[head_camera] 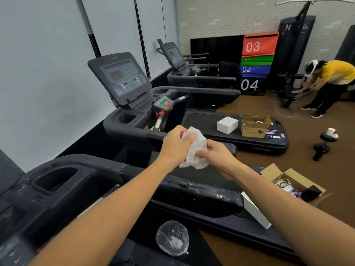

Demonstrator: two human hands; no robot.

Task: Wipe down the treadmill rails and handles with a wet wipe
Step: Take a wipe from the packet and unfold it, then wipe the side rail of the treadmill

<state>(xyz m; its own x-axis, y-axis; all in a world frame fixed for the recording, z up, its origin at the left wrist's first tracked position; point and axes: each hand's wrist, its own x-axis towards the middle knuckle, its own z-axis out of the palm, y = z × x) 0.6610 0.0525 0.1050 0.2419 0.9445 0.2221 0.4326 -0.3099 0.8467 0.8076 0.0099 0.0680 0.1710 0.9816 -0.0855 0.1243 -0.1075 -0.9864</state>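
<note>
A crumpled white wet wipe (196,150) hangs in the air between both my hands, above the near treadmill. My left hand (177,144) pinches its upper left part with thumb and fingers. My right hand (217,155) grips its lower right side. Below them runs the near treadmill's black right rail (201,194), smeared with white marks. Its console tray with a cup holder (55,179) lies at the left. A second treadmill (134,120) stands just beyond, with a console screen and a side handle.
A clear plastic cup (172,238) holding a bit of white sits on the near treadmill's deck. Open cardboard boxes (294,183) lie on the floor at right. A white box (227,124) and a carton rest on the second treadmill's belt. A person (330,83) bends at far right.
</note>
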